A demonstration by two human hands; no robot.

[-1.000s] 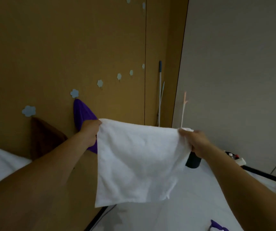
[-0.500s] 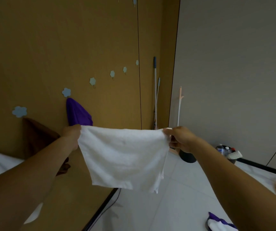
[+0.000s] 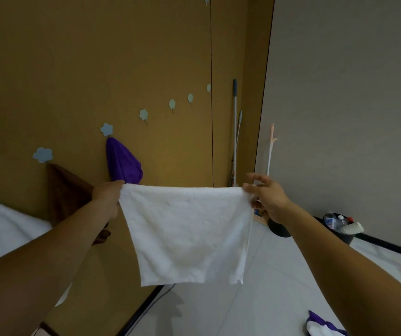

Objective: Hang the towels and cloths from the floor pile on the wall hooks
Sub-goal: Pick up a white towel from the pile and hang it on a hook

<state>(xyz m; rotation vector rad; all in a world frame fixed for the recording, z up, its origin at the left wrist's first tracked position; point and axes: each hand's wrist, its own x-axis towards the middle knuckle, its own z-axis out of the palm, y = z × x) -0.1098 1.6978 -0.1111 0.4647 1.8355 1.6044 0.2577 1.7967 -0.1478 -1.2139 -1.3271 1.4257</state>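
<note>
White terry fabric fills the middle of the head view. A square white terry towel (image 3: 187, 231) hangs in the air in front of me. It is stretched by its top edge between my two hands, and its lower edge hangs free above the pale tiled floor (image 3: 267, 299). My left hand (image 3: 106, 198) grips the top left corner, with the fingers curled closed around the fabric. My right hand (image 3: 268, 198) holds the top right corner. Its thumb and lower fingers pinch the fabric, while its upper fingers (image 3: 257, 177) are lifted and spread apart, not touching the towel. The top edge runs almost straight and level from one hand to the other.

Behind the towel is an ochre wooden wall (image 3: 97, 57) with a rising row of pale blue flower-shaped hooks. On the lowest hook (image 3: 42, 155) hangs a brown cloth (image 3: 66, 190). On the second hook (image 3: 107, 129) hangs a purple cloth (image 3: 122, 163), and its lower end is just above my left hand. The third hook (image 3: 143, 114) is higher and to the right, above the towel, and more hooks continue after it.

In the corner lean two long pole handles (image 3: 235, 132). A black round bin (image 3: 279, 230) stands on the floor below my right hand. At the bottom right edge lies the floor pile of purple and white cloths (image 3: 323, 327), well apart from the towel. On the left there is a soft white surface (image 3: 1, 229); I cannot tell what it is.
</note>
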